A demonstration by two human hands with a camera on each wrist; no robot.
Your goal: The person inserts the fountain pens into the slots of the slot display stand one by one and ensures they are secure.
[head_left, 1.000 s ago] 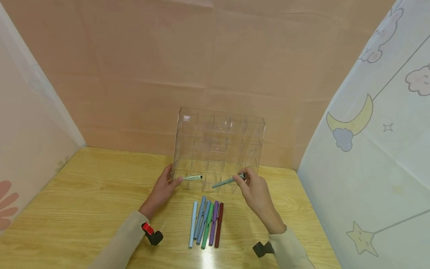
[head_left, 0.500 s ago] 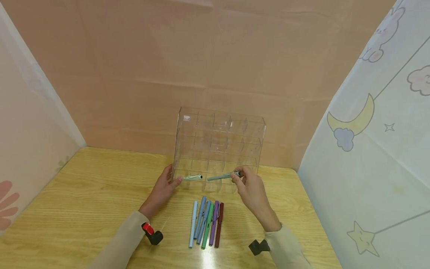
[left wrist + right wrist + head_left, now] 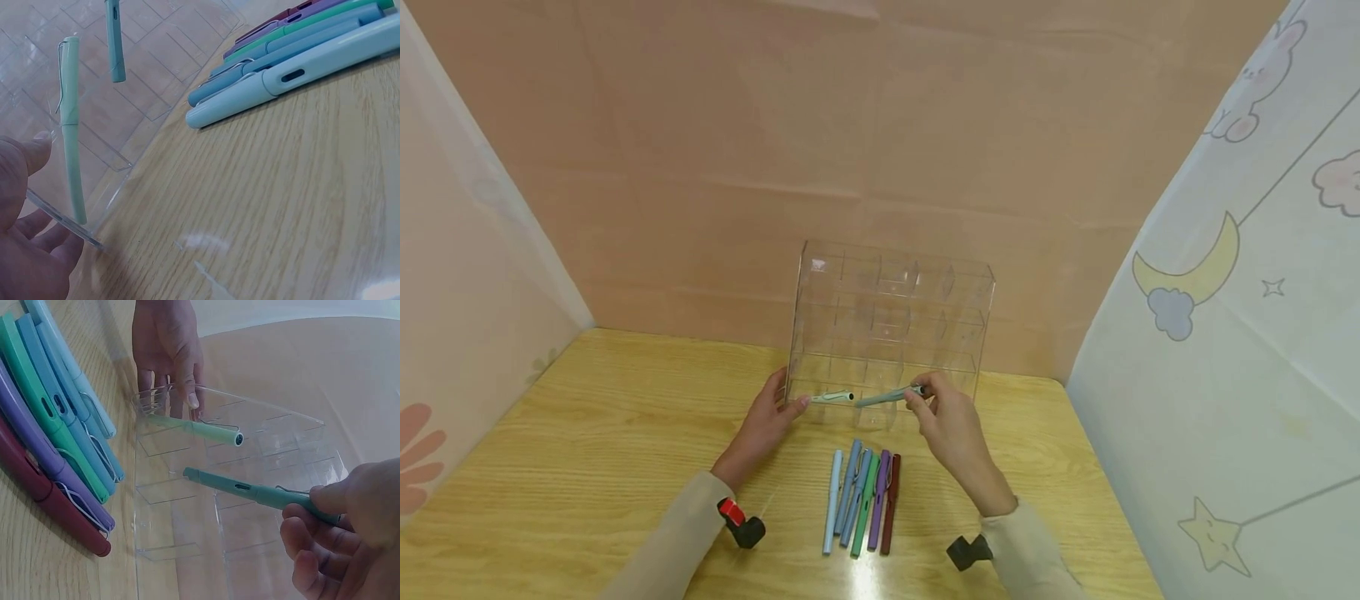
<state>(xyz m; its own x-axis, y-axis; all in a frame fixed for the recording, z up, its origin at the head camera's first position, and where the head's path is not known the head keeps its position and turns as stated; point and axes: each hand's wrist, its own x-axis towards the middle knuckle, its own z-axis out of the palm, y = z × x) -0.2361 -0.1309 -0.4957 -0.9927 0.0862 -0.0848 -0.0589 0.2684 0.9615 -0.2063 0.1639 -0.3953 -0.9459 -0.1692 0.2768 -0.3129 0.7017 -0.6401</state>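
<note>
Lying before the clear rack (image 3: 889,332) are six loose pens (image 3: 864,506)

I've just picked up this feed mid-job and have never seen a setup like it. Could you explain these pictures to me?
There is no machine here: you see a person's bare left hand and right hand. The widest picture looks forward and down from the person's head; the other two look from the left wrist and the right wrist.

On the wooden table, six pens lie side by side: a pale blue pen, two blue pens, a green pen, a purple pen and a dark red pen.

Beyond them is a clear divided rack. The left hand grips its edge, beside a pale green pen lying in it. The right hand pinches a teal pen near its clip end.
</note>
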